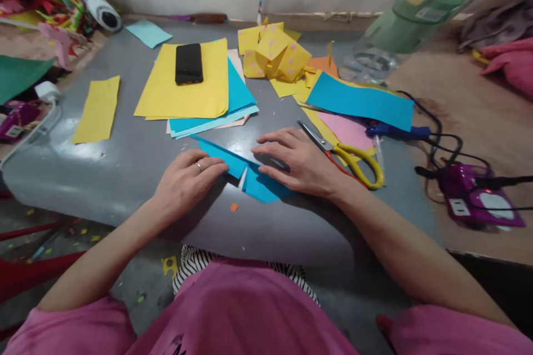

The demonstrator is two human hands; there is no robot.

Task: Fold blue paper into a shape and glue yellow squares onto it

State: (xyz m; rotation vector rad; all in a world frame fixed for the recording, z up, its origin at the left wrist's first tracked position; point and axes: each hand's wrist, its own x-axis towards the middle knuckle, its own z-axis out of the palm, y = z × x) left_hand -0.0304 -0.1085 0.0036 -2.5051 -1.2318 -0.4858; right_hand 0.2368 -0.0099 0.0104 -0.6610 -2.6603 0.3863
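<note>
A sheet of blue paper (266, 186), folded with a long straight top edge and a slit near its middle, lies at the front of the grey table. My left hand (189, 177), with a ring on one finger, has its fingers together on the left part of this paper; the thumb is mostly hidden. Over the right part is my right hand (297, 161), its fingers spread and its fingertips at the paper. Just right of that hand lie scissors (337, 152) with yellow handles.
Behind the hands, a black phone (189, 64) rests on stacked yellow paper (158, 97). Dotted yellow folded pieces (275, 52), a blue strip (362, 100) and a blue glue gun (397, 131) lie to the right. A green bottle (420, 11) and purple power strip (474, 194) stand beyond.
</note>
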